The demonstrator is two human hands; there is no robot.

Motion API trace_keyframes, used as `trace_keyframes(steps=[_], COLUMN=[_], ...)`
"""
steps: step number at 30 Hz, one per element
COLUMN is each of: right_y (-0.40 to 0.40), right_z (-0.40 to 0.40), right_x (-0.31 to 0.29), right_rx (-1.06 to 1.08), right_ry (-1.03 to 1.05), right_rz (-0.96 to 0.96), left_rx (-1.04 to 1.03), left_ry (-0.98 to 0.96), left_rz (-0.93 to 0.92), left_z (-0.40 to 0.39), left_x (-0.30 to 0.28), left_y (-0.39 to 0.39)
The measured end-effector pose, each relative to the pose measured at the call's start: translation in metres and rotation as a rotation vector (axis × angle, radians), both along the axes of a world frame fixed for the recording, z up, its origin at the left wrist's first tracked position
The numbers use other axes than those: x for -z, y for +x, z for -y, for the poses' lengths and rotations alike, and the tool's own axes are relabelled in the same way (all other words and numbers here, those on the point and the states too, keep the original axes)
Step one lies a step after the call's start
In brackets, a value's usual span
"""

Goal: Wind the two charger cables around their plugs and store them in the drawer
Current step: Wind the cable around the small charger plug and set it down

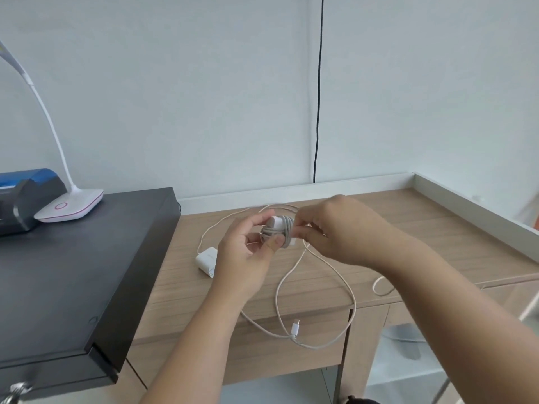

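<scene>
My left hand (250,249) grips a small white charger plug (278,227) with several turns of pale cable wound around it, held above the wooden desk (408,228). My right hand (338,228) pinches the cable just right of the plug. The loose cable (329,263) hangs down in a loop over the desk's front edge, ending in a white connector (295,328) in front of the drawer (262,351). The drawer under the desktop is closed. A second white plug (205,261) lies flat on the desk left of my hands, its cable curving behind them.
A black cabinet (73,272) stands to the left, carrying a white desk lamp (70,207) and a blue and black device (26,196). A black cord (318,112) hangs down the wall. A white raised rim (466,205) borders the desk's back and right.
</scene>
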State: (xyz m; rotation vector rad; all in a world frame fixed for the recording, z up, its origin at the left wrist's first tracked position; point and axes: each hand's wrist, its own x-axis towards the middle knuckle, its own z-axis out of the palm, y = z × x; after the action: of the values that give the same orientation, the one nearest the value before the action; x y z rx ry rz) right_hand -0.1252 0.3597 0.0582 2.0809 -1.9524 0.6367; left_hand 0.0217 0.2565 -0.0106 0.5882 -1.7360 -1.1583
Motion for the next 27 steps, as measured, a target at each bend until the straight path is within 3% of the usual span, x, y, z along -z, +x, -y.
trace_keyframes(steps=[6, 16, 20, 27], right_y=[-0.015, -0.026, -0.024, -0.021], right_z=[0.009, 0.017, 0.014, 0.006], right_x=[-0.011, 0.024, 0.032, 0.038], right_rx=[-0.143, -0.409, -0.408, -0.384], right_ry=[0.03, 0.161, 0.078, 0.14], right_rz=[0.053, 0.734, 0.86, 1.005], left_rx=[0.083, 0.318, 0.324, 0.29], left_ry=[0.0, 0.088, 0.085, 0.039], left_rz=[0.096, 0.057, -0.021, -0.066], left_z=[-0.008, -0.013, -0.019, -0.024], left_x=[0.002, -0.001, 0.001, 0.005], left_y=[0.013, 0.025, 0.024, 0.02])
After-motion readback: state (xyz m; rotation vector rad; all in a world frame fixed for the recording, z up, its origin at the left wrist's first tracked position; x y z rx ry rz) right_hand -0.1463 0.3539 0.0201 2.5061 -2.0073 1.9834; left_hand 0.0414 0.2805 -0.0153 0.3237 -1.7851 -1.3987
